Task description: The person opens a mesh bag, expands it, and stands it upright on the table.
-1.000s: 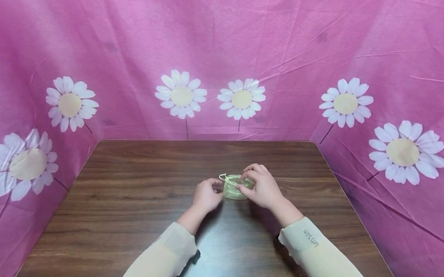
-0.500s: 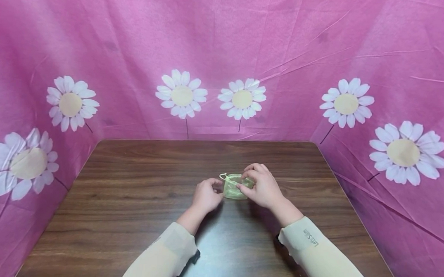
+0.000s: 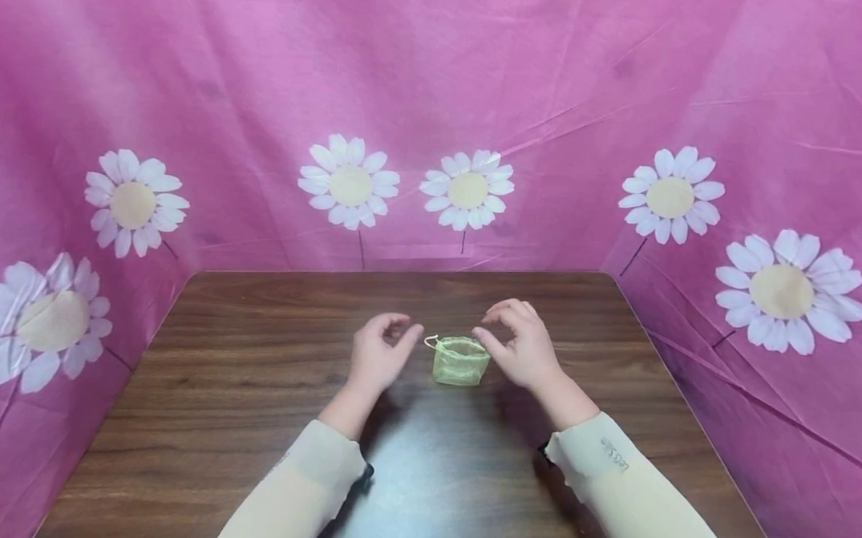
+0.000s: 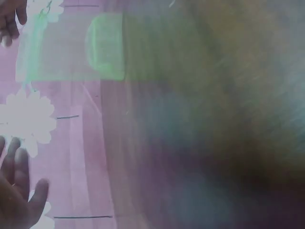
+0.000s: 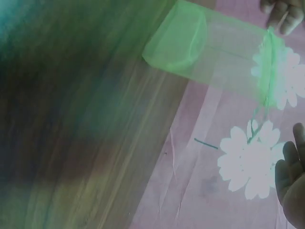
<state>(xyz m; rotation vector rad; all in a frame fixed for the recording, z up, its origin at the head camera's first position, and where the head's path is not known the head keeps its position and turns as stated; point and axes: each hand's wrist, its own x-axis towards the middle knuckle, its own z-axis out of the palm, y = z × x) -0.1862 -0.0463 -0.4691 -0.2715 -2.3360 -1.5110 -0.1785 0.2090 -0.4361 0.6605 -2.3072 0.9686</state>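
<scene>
A small sheer green drawstring pouch [image 3: 459, 368] stands upright on the table with its mouth spread. A pale cord loop [image 3: 431, 343] sticks out from its left top corner. My left hand [image 3: 380, 349] hovers left of the pouch, apart from it, with fingers loosely bent. To the pouch's right, my right hand [image 3: 521, 345] is raised, its thumb tip close by the rim and nothing in its grasp. Seen from the left wrist, the see-through pouch [image 4: 107, 47] lies between both hands. The right wrist view shows more cord [image 5: 256, 119] hanging from the gathered top.
The brown wood-grain table [image 3: 265, 422] reaches back to a pink cloth [image 3: 425, 76] printed with large white daisies. This cloth surrounds the table's back and sides. Both forearms wear cream sleeves [image 3: 638, 487].
Both hands have drawn away from the pouch and risen slightly, the left one moving left and back. The pouch, earlier partly covered by the right hand, now shows whole in the same spot.
</scene>
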